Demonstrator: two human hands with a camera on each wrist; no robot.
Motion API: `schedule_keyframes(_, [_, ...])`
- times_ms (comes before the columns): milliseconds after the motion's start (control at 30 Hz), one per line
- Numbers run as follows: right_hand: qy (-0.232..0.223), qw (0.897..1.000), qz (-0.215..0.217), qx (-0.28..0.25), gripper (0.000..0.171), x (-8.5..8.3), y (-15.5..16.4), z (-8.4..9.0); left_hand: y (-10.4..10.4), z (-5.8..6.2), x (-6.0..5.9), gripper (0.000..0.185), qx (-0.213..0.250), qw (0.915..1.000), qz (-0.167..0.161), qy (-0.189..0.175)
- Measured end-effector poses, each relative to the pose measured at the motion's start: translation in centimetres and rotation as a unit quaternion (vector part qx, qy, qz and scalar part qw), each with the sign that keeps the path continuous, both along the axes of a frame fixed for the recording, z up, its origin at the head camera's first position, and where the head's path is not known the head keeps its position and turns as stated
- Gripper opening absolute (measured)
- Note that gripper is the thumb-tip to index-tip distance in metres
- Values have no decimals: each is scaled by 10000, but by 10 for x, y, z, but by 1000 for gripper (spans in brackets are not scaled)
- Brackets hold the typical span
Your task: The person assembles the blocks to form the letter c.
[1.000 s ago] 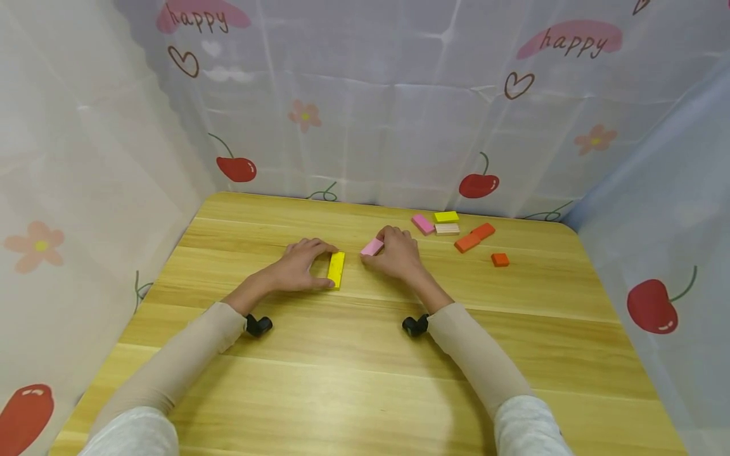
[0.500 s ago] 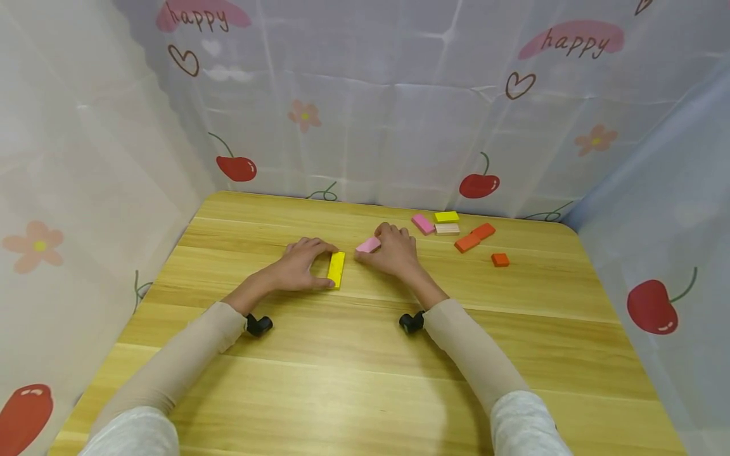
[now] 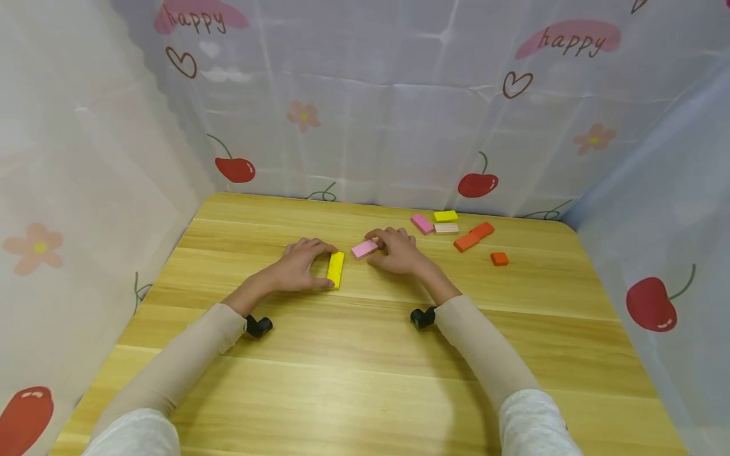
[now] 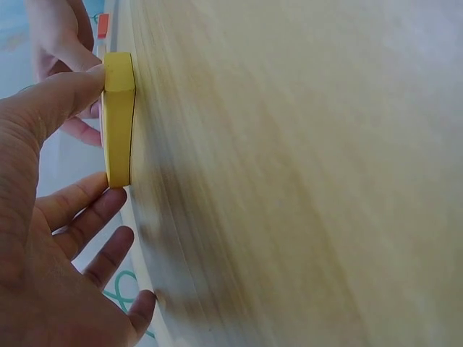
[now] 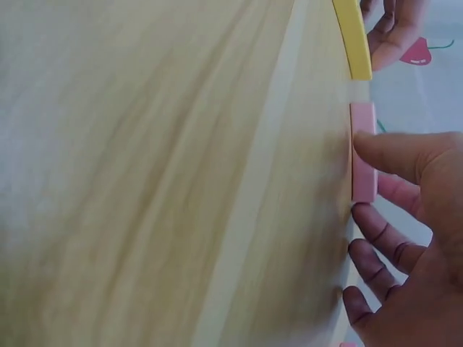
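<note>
My left hand (image 3: 299, 265) holds a small yellow wooden block (image 3: 336, 270) by its ends, thumb at the near end and index finger at the far one. In the left wrist view, the yellow block (image 4: 119, 119) stands between thumb and fingers, the other fingers spread loosely. My right hand (image 3: 396, 250) is at the right end of a pink block (image 3: 364, 249), thumb on the near side and index finger on the far side. The right wrist view shows the thumb overlapping the pink block (image 5: 364, 170). A narrow gap separates the two blocks.
Toward the back right of the wooden table (image 3: 353, 380) lie another pink block (image 3: 422, 223), another yellow block (image 3: 445, 216), a plain wood block (image 3: 446, 228), two orange blocks (image 3: 475, 236) and a smaller-looking orange block (image 3: 499, 258). A printed curtain (image 3: 365, 145) stands behind the table.
The pink block has shifted left toward the yellow one and turned slightly. My right hand first moved left with it, then slid back right along it. My left hand and the yellow block stay put.
</note>
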State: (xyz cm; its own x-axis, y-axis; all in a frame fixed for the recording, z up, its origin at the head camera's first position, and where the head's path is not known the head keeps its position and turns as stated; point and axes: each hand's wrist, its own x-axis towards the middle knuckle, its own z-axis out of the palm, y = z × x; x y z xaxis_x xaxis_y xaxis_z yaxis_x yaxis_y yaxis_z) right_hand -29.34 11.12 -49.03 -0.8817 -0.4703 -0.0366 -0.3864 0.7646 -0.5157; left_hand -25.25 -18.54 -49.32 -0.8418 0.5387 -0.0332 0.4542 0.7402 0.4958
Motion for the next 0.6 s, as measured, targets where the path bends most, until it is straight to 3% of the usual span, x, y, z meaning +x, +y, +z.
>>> schedule_keyframes(200, [96,9999,71,-59,32,-1,2,-2,0,-1,0,78,17,10000,32,-31])
schedule_keyframes(600, [240,9996,134,-67,31,-4,-2,-7,-1,-2,1,78,59,10000,27,-37])
